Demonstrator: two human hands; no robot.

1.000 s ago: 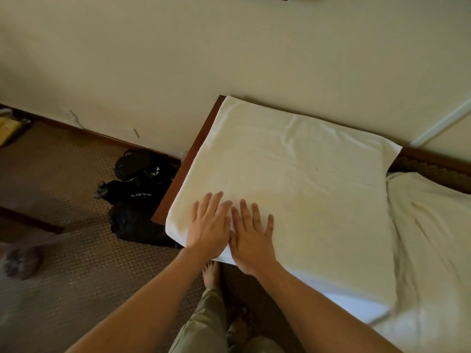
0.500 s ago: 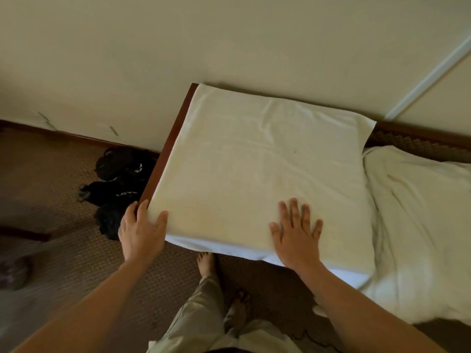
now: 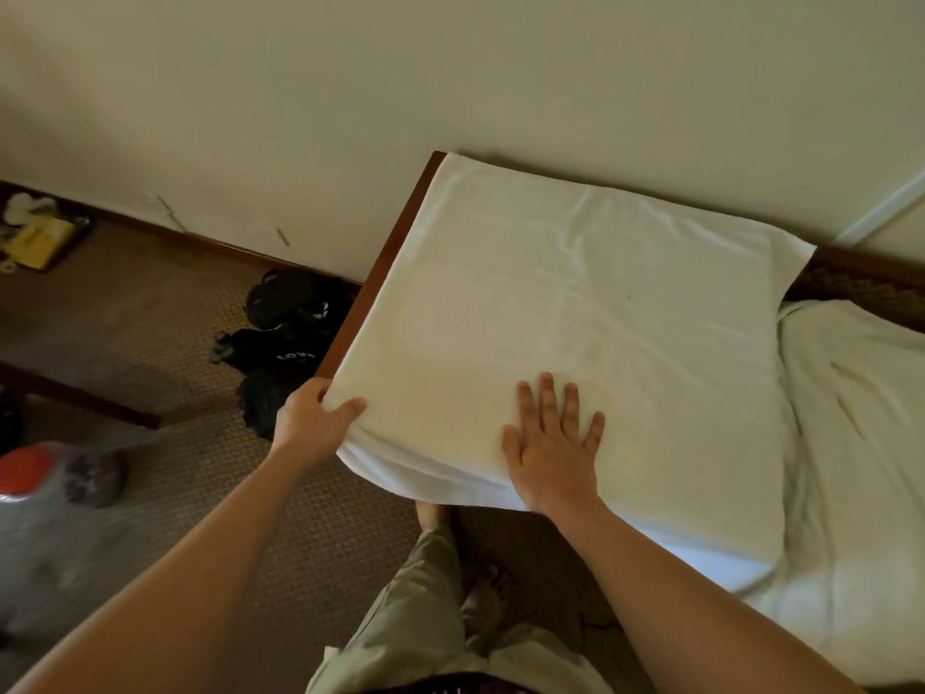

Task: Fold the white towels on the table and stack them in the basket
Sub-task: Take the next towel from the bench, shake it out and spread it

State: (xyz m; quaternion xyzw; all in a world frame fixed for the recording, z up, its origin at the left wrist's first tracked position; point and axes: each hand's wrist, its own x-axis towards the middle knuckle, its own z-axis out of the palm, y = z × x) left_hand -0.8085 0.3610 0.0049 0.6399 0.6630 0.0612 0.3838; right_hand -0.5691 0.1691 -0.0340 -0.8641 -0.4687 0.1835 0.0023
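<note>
white towel [image 3: 575, 313], dark reddish-brown table [image 3: 385, 257] edge, brown patterned carpet [image 3: 165, 313], cream wall [image 3: 450, 67]

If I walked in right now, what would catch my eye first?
The big white towel spread flat over the wooden table against the wall. At its near edge, the left hand pinches the corner while the right hand lies flat on top. A second, rumpled towel lies to the right, and dark shoes sit on the carpet at left.

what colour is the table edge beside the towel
Dark reddish-brown wood, seen in the head view: table edge.
</note>
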